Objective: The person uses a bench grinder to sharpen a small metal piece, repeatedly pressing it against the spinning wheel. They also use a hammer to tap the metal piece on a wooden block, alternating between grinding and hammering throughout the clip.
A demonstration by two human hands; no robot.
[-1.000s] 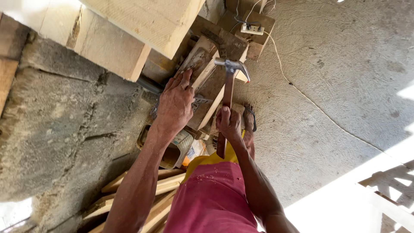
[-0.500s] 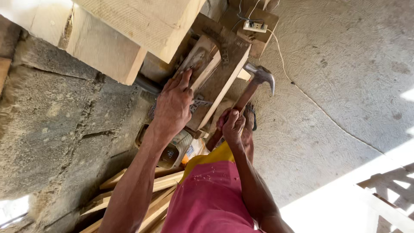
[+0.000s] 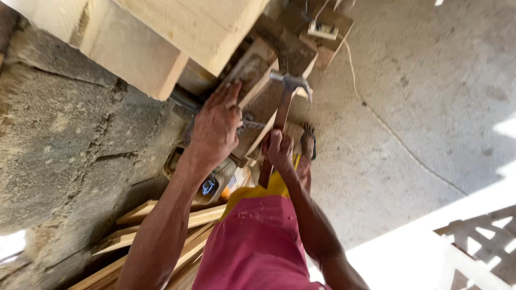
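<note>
wood: a pale wooden piece (image 3: 258, 80) leans beside the big timber block (image 3: 177, 37).
left hand (image 3: 215, 129): fingers spread flat, pressing on the wooden piece.
right hand (image 3: 279, 150): fingers wrapped tight round the claw hammer (image 3: 282, 115) handle, its steel head at the wood.
floor: concrete floor (image 3: 419, 91), bare foot (image 3: 306, 147) just beside the hammer.

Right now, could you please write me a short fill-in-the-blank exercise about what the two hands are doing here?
1. The right hand grips a ____ by its wooden handle.
2. The left hand presses flat on a piece of ____.
3. The floor is grey ____.
4. The person's shorts are ____ in colour.

Missing words: hammer; wood; concrete; red
</note>
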